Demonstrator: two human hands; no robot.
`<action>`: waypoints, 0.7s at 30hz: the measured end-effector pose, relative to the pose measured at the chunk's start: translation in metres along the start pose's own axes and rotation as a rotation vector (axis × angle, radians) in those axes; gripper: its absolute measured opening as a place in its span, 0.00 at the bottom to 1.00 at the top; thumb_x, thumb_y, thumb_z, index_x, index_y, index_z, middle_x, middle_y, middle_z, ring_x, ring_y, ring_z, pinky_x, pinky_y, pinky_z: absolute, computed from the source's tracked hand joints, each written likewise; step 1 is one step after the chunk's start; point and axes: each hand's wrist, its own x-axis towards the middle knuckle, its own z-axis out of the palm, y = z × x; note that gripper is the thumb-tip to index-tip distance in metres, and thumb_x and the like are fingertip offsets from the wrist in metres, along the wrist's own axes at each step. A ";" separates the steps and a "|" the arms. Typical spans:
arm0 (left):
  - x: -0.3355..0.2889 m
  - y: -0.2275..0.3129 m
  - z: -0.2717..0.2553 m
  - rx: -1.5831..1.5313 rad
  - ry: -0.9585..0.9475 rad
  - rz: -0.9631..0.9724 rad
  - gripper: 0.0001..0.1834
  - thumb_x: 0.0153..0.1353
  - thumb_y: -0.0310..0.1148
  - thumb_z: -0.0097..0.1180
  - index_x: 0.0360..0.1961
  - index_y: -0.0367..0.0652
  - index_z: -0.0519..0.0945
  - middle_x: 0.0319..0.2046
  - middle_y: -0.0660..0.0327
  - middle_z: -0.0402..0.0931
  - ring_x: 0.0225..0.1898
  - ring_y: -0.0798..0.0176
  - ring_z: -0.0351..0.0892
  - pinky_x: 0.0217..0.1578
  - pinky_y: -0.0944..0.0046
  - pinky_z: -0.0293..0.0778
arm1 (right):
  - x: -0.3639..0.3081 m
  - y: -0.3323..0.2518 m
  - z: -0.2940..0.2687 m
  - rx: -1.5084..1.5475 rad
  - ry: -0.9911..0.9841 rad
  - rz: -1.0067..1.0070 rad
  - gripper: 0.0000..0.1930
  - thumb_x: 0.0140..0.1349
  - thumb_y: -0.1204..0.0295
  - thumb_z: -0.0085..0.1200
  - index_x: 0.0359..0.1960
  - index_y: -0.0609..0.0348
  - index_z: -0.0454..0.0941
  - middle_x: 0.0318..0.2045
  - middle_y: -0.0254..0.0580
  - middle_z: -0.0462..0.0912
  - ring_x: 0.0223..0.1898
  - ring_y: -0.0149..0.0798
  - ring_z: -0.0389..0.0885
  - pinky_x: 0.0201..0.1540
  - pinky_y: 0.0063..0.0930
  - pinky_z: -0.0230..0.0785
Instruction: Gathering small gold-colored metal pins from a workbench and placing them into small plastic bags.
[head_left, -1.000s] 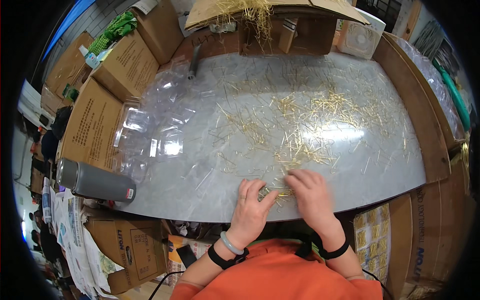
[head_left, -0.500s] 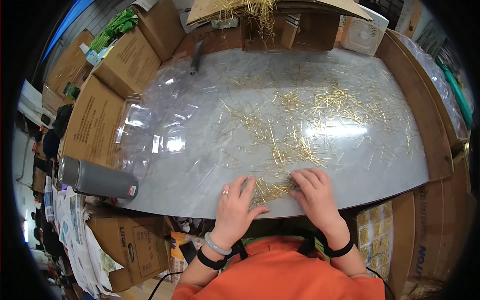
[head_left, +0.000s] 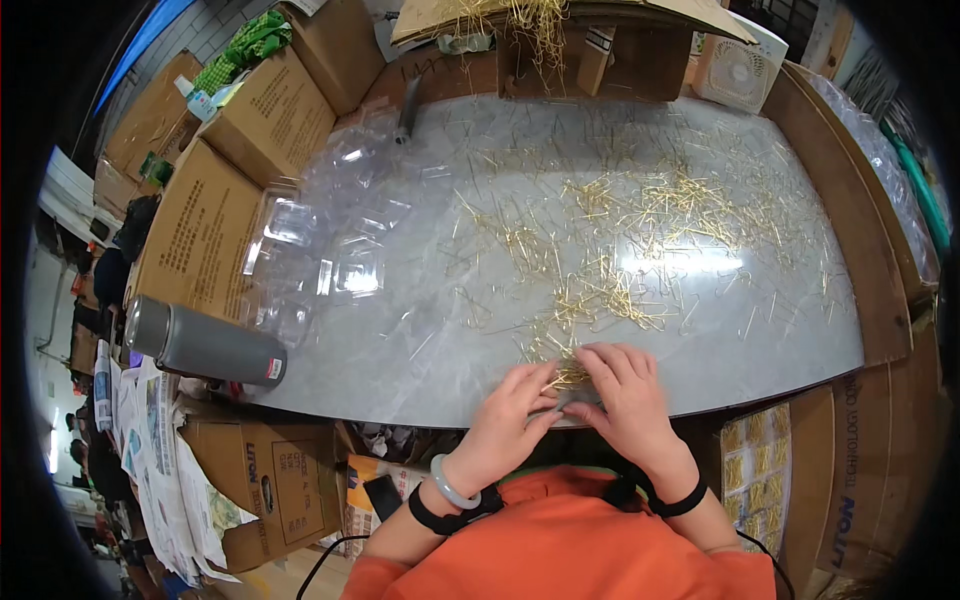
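By the near edge of the worktop [head_left: 400, 385], the left hand [head_left: 508, 418] and right hand [head_left: 634, 408] curl around some gold wires [head_left: 568, 376], gripping or not I cannot tell, and these look light, stiff and slippery, best held by their straight middles.

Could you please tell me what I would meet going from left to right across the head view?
Gray bottle, clear plastic trays, left hand, bunched gold wires, right hand, white fan.
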 end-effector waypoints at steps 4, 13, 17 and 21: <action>-0.002 0.013 -0.008 0.361 -0.028 0.115 0.31 0.59 0.21 0.66 0.66 0.40 0.75 0.57 0.52 0.72 0.51 0.56 0.78 0.49 0.57 0.78 | -0.004 0.019 0.006 0.030 -0.038 -0.104 0.23 0.54 0.72 0.68 0.54 0.54 0.78 0.51 0.38 0.80 0.54 0.47 0.75 0.59 0.44 0.65; 0.012 -0.002 -0.009 0.822 -0.027 0.307 0.28 0.57 0.37 0.70 0.61 0.50 0.81 0.57 0.63 0.74 0.57 0.53 0.69 0.60 0.50 0.63 | 0.025 0.005 -0.005 -0.054 0.004 -0.090 0.20 0.56 0.80 0.58 0.52 0.55 0.79 0.55 0.43 0.79 0.54 0.51 0.76 0.60 0.45 0.65; 0.010 -0.003 -0.005 0.806 0.009 0.302 0.26 0.57 0.38 0.69 0.59 0.50 0.83 0.55 0.63 0.74 0.57 0.53 0.68 0.60 0.50 0.63 | 0.037 0.009 0.008 -0.116 -0.017 -0.033 0.16 0.56 0.80 0.56 0.48 0.56 0.79 0.55 0.47 0.78 0.54 0.52 0.76 0.59 0.44 0.68; 0.009 -0.007 -0.004 0.793 0.046 0.308 0.24 0.58 0.38 0.69 0.57 0.50 0.84 0.53 0.62 0.74 0.57 0.53 0.68 0.59 0.50 0.63 | 0.037 0.014 0.008 -0.125 -0.047 0.097 0.13 0.56 0.81 0.55 0.43 0.57 0.79 0.53 0.48 0.78 0.52 0.53 0.76 0.55 0.44 0.70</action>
